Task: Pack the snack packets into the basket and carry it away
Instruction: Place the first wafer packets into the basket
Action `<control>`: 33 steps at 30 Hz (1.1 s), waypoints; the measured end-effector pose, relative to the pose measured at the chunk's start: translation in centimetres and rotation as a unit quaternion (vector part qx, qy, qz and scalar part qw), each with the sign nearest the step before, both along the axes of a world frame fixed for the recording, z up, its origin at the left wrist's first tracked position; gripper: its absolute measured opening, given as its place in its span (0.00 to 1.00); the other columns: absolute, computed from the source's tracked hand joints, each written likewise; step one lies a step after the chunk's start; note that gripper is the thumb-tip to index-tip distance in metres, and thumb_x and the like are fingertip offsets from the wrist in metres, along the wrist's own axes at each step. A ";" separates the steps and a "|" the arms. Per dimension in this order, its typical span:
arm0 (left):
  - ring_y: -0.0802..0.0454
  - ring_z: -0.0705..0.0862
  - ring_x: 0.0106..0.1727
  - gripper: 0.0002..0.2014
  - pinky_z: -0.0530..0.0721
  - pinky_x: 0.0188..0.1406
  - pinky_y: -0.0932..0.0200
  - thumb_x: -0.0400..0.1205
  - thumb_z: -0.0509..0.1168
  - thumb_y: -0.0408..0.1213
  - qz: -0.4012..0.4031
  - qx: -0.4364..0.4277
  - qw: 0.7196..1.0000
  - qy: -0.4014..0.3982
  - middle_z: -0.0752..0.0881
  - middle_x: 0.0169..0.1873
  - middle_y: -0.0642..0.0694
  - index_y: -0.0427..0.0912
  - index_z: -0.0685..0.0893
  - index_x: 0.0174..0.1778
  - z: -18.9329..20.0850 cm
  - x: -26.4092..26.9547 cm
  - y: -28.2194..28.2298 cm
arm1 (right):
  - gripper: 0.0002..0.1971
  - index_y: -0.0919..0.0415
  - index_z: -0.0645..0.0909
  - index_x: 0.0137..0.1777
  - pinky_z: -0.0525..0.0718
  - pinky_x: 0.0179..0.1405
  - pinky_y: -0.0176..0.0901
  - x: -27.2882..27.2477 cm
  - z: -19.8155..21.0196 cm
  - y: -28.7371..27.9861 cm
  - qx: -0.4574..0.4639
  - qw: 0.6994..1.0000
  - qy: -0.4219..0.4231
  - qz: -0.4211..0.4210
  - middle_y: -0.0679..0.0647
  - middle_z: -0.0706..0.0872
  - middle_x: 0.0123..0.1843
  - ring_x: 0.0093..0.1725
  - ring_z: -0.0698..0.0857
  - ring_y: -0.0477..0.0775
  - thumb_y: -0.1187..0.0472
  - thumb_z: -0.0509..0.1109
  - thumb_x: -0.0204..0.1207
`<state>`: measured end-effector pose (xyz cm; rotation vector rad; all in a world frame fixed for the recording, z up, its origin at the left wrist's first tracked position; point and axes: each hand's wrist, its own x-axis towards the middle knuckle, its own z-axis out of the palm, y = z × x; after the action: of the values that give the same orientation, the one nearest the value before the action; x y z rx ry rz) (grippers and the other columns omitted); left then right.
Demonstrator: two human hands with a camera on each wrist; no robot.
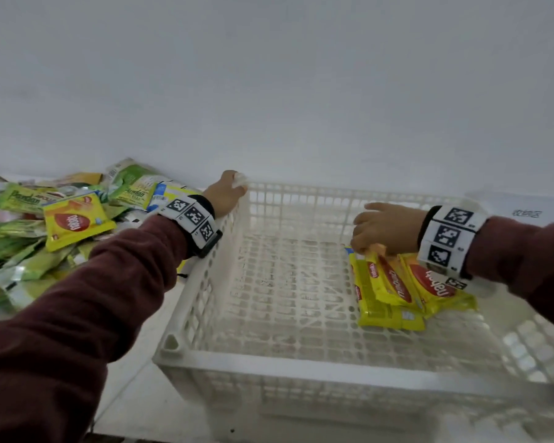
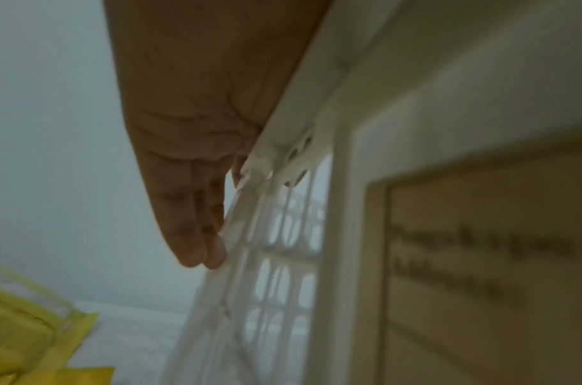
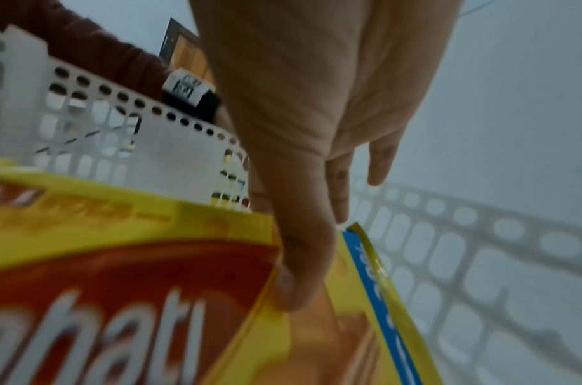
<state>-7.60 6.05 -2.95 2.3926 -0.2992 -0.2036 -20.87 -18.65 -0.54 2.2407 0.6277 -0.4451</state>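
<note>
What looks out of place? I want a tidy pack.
In the basket, the yellow packets lie overlapped and askew, pinched by the right hand; the pile beside it is jumbled. Nothing looks damaged.

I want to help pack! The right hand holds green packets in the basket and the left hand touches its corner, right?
No: the head view shows the right hand holding yellow packets in the basket, not green. The left hand does touch its corner.
</note>
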 end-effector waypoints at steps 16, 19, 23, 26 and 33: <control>0.33 0.76 0.65 0.24 0.74 0.61 0.50 0.86 0.52 0.40 0.012 -0.018 1.000 -0.001 0.74 0.69 0.31 0.39 0.58 0.78 -0.7 0.5 0.2 | 0.16 0.64 0.75 0.65 0.68 0.46 0.37 6.6 -3.1 5.0 0.400 0.894 0.033 -0.198 0.57 0.80 0.50 0.48 0.74 0.51 0.57 0.64 0.80; 0.34 0.76 0.65 0.24 0.74 0.61 0.51 0.86 0.52 0.40 0.012 -0.014 1.000 -0.002 0.73 0.69 0.32 0.39 0.57 0.78 -0.7 0.5 0.3 | 0.17 0.64 0.77 0.65 0.69 0.48 0.37 7.1 -4.9 5.3 0.408 0.884 0.019 -0.229 0.61 0.81 0.61 0.52 0.77 0.54 0.56 0.64 0.80; 0.35 0.76 0.65 0.24 0.73 0.60 0.52 0.86 0.52 0.40 0.012 -0.009 1.000 -0.004 0.73 0.69 0.32 0.40 0.57 0.78 -0.7 0.6 0.4 | 0.20 0.57 0.74 0.68 0.77 0.53 0.45 7.2 -5.3 6.1 0.351 0.908 -0.056 -0.224 0.56 0.80 0.65 0.62 0.80 0.58 0.51 0.64 0.79; 0.35 0.77 0.65 0.24 0.74 0.58 0.53 0.86 0.52 0.39 0.011 -0.012 1.000 -0.001 0.74 0.68 0.31 0.39 0.57 0.78 -0.7 0.7 0.3 | 0.28 0.51 0.67 0.73 0.76 0.45 0.45 6.2 -4.1 7.3 0.322 0.925 -0.090 -0.181 0.54 0.80 0.61 0.58 0.81 0.57 0.45 0.67 0.75; 0.36 0.78 0.58 0.24 0.70 0.47 0.58 0.85 0.52 0.38 0.010 -0.022 1.000 0.005 0.74 0.67 0.31 0.40 0.57 0.78 -0.7 0.8 0.2 | 0.46 0.48 0.55 0.78 0.78 0.46 0.50 4.1 -5.8 9.0 0.265 0.947 0.011 -0.181 0.58 0.69 0.68 0.60 0.79 0.62 0.39 0.75 0.64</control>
<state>-6.78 6.28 -3.66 2.3495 -0.2729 -0.1972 -16.79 -9.60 -6.34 2.8890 0.3691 -0.5292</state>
